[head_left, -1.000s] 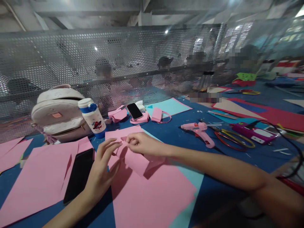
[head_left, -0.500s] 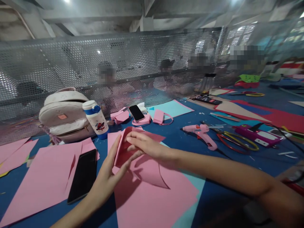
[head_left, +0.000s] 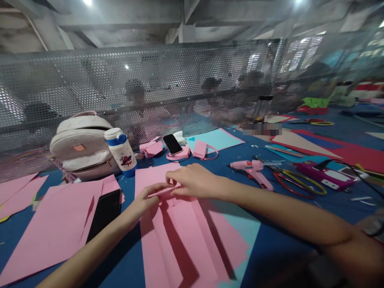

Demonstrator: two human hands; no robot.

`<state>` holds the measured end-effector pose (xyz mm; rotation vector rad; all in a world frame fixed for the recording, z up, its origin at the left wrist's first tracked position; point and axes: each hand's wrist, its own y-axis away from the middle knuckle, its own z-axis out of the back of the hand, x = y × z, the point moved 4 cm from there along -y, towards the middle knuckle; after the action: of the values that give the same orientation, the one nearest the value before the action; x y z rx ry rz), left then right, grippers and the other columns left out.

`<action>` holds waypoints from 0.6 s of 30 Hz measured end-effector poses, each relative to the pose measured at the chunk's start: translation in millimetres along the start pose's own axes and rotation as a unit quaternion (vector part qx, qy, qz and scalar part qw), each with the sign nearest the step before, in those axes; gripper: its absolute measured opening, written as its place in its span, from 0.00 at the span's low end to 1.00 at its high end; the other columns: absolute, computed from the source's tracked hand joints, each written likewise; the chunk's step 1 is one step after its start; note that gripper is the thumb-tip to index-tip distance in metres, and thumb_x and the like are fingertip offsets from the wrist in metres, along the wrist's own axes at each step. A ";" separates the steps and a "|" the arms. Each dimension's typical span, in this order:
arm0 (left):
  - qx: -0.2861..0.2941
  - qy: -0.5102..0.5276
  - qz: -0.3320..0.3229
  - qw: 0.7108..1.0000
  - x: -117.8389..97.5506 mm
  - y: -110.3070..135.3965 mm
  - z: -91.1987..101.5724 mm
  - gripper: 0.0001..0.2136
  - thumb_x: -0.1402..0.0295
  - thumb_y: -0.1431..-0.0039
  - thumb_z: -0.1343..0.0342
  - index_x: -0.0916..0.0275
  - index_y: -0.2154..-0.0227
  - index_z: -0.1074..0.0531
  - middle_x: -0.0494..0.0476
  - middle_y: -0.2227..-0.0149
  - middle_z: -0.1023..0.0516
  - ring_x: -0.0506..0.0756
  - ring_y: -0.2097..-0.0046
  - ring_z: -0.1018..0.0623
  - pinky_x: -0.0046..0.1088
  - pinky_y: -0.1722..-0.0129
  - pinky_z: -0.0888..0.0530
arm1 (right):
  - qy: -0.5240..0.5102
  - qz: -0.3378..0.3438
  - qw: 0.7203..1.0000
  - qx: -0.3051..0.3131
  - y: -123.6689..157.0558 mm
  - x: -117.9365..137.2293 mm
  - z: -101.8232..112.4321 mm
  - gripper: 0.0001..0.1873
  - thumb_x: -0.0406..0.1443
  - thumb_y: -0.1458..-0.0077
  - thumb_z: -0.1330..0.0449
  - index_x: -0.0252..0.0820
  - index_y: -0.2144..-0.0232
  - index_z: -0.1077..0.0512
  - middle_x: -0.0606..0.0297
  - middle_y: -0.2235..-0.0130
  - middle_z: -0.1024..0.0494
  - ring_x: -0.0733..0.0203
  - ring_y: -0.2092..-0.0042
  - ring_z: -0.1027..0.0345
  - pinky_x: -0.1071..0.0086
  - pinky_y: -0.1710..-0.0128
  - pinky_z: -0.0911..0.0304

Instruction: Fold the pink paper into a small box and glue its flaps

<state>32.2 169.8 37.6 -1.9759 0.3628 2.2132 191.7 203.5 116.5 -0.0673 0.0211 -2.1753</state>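
While your head view looks down on the blue bench [head_left: 223, 160], your left hand [head_left: 154, 195] and right hand [head_left: 193, 182] meet near the centre of the frame, the fingers of both pinched on the upper edge of a folded pink paper [head_left: 195, 224]. That paper extends to the lower centre, over a pink sheet [head_left: 150, 175]. At left, your left forearm partly covers a black phone [head_left: 105, 210]; above it stand a white bottle [head_left: 120, 150] and a pale backpack [head_left: 81, 138]. Right of centre lies a pink glue gun [head_left: 253, 170].
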 end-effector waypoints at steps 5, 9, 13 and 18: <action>-0.006 0.066 -0.037 0.997 2.2 -15.8 -3.7 0.24 0.76 0.60 0.49 0.60 0.54 0.30 0.58 0.56 0.20 0.59 0.51 0.23 0.33 0.53 0.28 | -0.002 -0.038 0.996 0.081 0.8 -17.0 -17.9 0.16 0.39 0.38 0.44 0.40 0.50 0.27 0.53 0.59 0.18 0.49 0.61 0.23 0.69 0.72 0.46; -0.015 0.067 -0.041 0.997 9.1 -16.1 -2.1 0.30 0.77 0.66 0.53 0.60 0.53 0.32 0.59 0.53 0.21 0.60 0.45 0.25 0.37 0.47 0.30 | -0.018 -0.015 0.994 0.111 -0.2 -20.2 -32.5 0.15 0.39 0.37 0.45 0.38 0.54 0.25 0.53 0.59 0.18 0.48 0.59 0.23 0.68 0.71 0.43; -0.006 0.016 -0.047 0.999 11.1 -7.8 -3.3 0.36 0.77 0.64 0.54 0.58 0.45 0.35 0.59 0.46 0.23 0.60 0.37 0.31 0.43 0.42 0.32 | -0.034 0.002 0.994 0.108 -0.3 -15.4 -40.9 0.16 0.37 0.36 0.47 0.40 0.52 0.24 0.53 0.55 0.18 0.48 0.57 0.23 0.66 0.66 0.37; 0.000 -0.028 -0.066 0.997 15.5 -3.8 -5.0 0.38 0.76 0.61 0.54 0.58 0.39 0.38 0.59 0.41 0.26 0.60 0.35 0.33 0.46 0.35 0.38 | -0.099 0.020 0.992 0.080 -0.7 -11.0 -47.8 0.20 0.37 0.33 0.49 0.39 0.44 0.28 0.51 0.49 0.20 0.47 0.52 0.24 0.62 0.58 0.33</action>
<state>36.2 171.3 21.5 -1.8753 0.2173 2.1809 194.7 212.6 68.4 -0.1900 -0.2629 -2.1127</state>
